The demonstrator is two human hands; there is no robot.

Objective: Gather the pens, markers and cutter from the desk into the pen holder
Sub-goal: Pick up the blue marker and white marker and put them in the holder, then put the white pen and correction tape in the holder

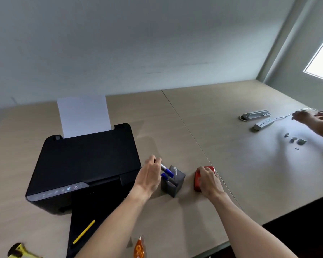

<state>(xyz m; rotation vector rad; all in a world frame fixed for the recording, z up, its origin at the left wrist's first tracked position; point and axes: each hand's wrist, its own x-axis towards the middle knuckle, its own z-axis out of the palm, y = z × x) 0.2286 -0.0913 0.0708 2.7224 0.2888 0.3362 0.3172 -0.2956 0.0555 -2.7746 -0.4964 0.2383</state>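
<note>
You are dropping a pen into the small grey square pen holder, which stands on the tan desk just right of the black printer. Your left hand is right beside the holder, fingers pinched shut on a blue-capped pen that leans over its rim. More blue and white pens already stand inside.

Your right hand lies flat and spread on a red box just right of the holder, holding nothing up.

Next, I think you let the pen slide in. Then reach for the yellow pencil-like stick and the yellow cutter, both near you, left of the holder.
</note>
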